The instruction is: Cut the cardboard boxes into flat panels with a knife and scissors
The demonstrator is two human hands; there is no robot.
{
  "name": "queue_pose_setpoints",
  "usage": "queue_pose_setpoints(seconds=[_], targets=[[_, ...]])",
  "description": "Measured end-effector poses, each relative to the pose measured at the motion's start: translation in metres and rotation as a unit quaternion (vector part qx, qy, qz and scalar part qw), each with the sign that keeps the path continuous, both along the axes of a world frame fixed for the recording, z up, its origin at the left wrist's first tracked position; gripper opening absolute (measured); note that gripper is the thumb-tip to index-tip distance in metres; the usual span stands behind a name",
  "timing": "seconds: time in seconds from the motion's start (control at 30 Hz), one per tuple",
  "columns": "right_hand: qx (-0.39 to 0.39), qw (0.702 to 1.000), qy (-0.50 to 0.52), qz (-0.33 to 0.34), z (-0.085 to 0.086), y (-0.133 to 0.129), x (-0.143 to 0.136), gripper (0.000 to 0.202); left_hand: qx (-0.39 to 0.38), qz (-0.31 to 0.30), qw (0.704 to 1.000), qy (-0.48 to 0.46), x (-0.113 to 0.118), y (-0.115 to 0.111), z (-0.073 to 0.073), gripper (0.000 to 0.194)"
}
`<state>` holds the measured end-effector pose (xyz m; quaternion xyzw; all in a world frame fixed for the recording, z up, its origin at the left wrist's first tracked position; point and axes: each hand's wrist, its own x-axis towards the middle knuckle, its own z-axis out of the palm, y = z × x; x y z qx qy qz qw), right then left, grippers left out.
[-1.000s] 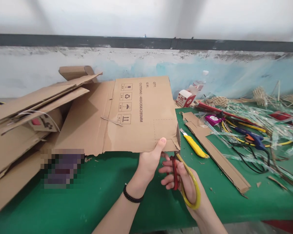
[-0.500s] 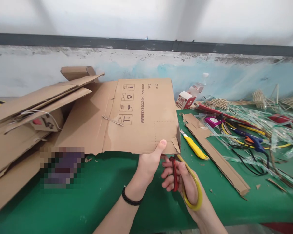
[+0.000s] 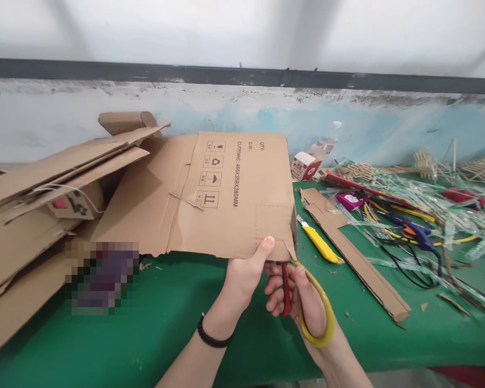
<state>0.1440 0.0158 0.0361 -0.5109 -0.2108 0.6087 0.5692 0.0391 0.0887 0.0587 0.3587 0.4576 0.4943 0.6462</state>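
Note:
A large printed cardboard sheet is held up over the green table, its near edge toward me. My left hand grips that edge, thumb on top and fingers hidden beneath. Just to the right, my right hand is closed around scissors with one yellow and one red handle. The scissor blades are hidden by the cardboard at its near right corner, where a small flap is creased. How far apart the blades stand cannot be seen.
A yellow utility knife and a long cardboard strip lie right of the sheet. Beyond them are a blue glue gun, a purple tape measure and tangled clear strips. Folded cardboard is stacked at left.
The scissor handles have come slightly closer together in my right hand. My left hand keeps its hold on the cardboard, and the view has shifted a little.

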Motion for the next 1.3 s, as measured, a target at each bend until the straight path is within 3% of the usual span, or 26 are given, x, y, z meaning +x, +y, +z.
queue_pose_setpoints(seconds=[0.17, 0.5, 0.63, 0.77, 1.1, 1.3], targets=[[0.018, 1.000, 0.007, 0.013, -0.002, -0.001, 0.003, 0.073, 0.006, 0.047, 0.998, 0.028, -0.005, -0.009, -0.003, 0.033], [0.016, 1.000, 0.015, 0.000, -0.007, -0.005, -0.010, 0.073, 0.015, 0.055, 0.998, -0.013, -0.005, -0.013, -0.007, 0.032], [0.029, 0.997, 0.057, 0.039, -0.002, -0.002, -0.005, 0.078, -0.027, 0.017, 0.999, 0.041, -0.008, -0.021, -0.003, 0.033], [0.046, 0.996, 0.031, 0.076, 0.001, -0.004, 0.002, 0.076, 0.001, 0.031, 0.998, 0.062, -0.012, -0.026, 0.002, 0.028], [0.012, 0.999, 0.037, -0.008, -0.013, -0.014, -0.015, 0.073, 0.035, 0.036, 0.999, 0.014, -0.012, -0.028, -0.010, 0.023], [0.058, 0.988, 0.097, 0.106, -0.024, -0.022, 0.011, 0.066, -0.012, 0.061, 0.997, 0.051, -0.020, -0.027, -0.002, 0.028]])
